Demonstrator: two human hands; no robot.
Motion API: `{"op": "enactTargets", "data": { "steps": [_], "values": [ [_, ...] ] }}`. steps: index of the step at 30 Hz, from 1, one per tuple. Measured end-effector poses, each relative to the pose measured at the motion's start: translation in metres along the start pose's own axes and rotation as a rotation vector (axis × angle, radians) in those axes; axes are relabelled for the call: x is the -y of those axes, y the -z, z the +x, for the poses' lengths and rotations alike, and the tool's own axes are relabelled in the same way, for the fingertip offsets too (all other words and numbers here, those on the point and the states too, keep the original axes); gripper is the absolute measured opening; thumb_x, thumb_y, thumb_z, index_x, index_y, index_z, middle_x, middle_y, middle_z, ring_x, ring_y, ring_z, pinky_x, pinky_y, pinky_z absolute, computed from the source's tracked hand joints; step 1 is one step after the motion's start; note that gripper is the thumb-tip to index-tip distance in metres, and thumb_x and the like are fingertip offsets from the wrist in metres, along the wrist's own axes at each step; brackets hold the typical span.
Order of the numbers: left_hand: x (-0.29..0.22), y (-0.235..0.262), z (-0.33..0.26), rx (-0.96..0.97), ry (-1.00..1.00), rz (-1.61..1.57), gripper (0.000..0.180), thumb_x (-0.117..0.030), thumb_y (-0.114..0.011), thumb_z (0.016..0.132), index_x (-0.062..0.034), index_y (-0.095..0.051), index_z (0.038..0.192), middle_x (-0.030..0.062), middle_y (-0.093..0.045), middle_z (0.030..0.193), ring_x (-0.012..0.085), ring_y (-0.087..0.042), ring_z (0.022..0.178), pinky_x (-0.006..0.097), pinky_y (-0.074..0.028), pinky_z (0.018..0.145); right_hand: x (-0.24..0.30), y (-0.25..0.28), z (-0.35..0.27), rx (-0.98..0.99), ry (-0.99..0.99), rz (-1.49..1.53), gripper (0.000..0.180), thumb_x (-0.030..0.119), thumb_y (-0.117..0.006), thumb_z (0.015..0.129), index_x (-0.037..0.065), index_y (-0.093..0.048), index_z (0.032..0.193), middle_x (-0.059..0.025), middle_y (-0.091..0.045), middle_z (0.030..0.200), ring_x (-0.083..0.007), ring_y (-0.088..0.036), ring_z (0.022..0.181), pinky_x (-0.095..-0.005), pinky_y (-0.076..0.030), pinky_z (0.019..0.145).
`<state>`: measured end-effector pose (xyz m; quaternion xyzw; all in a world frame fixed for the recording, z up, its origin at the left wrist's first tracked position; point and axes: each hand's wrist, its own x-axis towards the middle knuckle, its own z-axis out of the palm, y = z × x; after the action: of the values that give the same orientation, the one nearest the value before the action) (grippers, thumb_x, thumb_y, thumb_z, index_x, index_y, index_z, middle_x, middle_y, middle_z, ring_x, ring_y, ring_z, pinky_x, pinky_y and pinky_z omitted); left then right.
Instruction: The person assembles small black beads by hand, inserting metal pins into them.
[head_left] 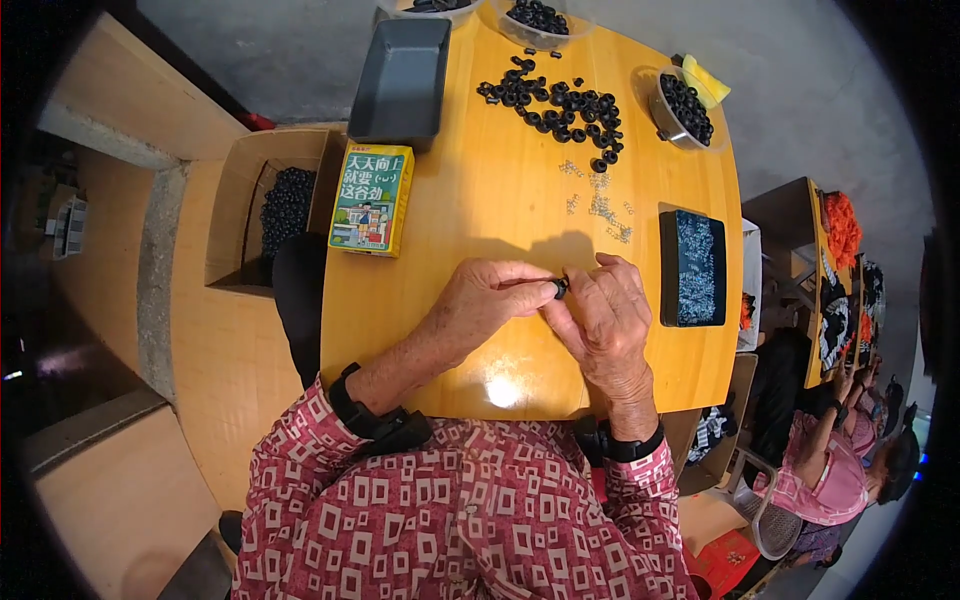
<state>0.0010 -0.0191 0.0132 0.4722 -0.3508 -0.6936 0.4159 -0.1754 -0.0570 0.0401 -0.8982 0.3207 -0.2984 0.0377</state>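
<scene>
Above the near part of the yellow wooden table (450, 250), my two hands meet at a small black ring-like part (560, 288). The thumb and fingers of my left hand (485, 305) pinch it from the left. From the right, the fingertips of my right hand (608, 315) close on the same part, and the fingers hide much of it. Beyond the hands lies a loose spread of small silvery pieces (606, 208). Farther back are many similar black round parts (570, 112). To the right, a black tray (670, 290) holds many tiny silvery pieces.
An empty dark grey tray (398, 85) and a green-and-yellow carton (370, 200) line the left edge. Bowls of black parts stand at the back (545, 38) and right (665, 130). A cardboard box (235, 230) sits left. Other people (830, 460) work at far right.
</scene>
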Motion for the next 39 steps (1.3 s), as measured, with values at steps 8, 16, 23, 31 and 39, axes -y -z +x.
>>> {"op": "enactTargets", "data": {
  "steps": [8,16,23,31,39],
  "values": [
    [-0.003,-0.005,0.001,-0.067,0.035,-0.146,0.034,-0.019,-0.065,0.093,0.0065,-0.063,0.115,0.0096,-0.068,0.102,0.0137,-0.064,0.094,0.026,-0.053,0.086,0.0,0.0,-0.002,-0.003,-0.025,0.028,0.029,0.013,-0.078,0.074,-0.004,-0.065,0.095,-0.0126,-0.058,0.076,-0.0318,-0.06,0.075,-0.0449,-0.052,0.082],
    [-0.001,-0.002,-0.004,0.006,-0.079,0.136,0.026,-0.013,-0.067,0.089,0.0047,-0.068,0.109,0.005,-0.069,0.097,0.0099,-0.062,0.091,0.024,-0.051,0.081,0.003,0.005,-0.002,0.055,0.008,-0.022,0.028,0.011,-0.077,0.074,-0.003,-0.064,0.094,-0.0133,-0.055,0.074,-0.032,-0.059,0.075,-0.0455,-0.052,0.082],
    [0.003,-0.003,-0.008,-0.038,-0.116,0.208,0.023,-0.012,-0.069,0.087,0.0038,-0.07,0.103,0.0048,-0.071,0.091,0.0087,-0.063,0.087,0.024,-0.05,0.079,0.009,0.013,-0.005,0.123,-0.021,-0.025,0.027,0.01,-0.077,0.074,-0.002,-0.061,0.093,-0.0134,-0.055,0.075,-0.033,-0.058,0.074,-0.0451,-0.052,0.084],
    [0.003,-0.004,-0.004,-0.054,-0.097,0.141,0.022,-0.011,-0.069,0.087,0.0034,-0.07,0.103,0.0055,-0.071,0.092,0.009,-0.063,0.087,0.023,-0.05,0.079,0.01,0.005,-0.007,0.102,-0.08,-0.007,0.029,0.009,-0.078,0.073,-0.002,-0.061,0.094,-0.0132,-0.056,0.076,-0.0336,-0.058,0.075,-0.045,-0.052,0.084],
    [0.004,-0.009,-0.007,-0.125,-0.119,0.213,0.025,-0.015,-0.069,0.086,0.0034,-0.07,0.104,0.0064,-0.072,0.091,0.0096,-0.063,0.084,0.024,-0.05,0.077,0.011,0.0,-0.007,-0.002,-0.072,0.018,0.025,0.013,-0.079,0.075,-0.002,-0.061,0.085,-0.0125,-0.053,0.072,-0.0316,-0.058,0.072,-0.0462,-0.052,0.084]
  ]
}}
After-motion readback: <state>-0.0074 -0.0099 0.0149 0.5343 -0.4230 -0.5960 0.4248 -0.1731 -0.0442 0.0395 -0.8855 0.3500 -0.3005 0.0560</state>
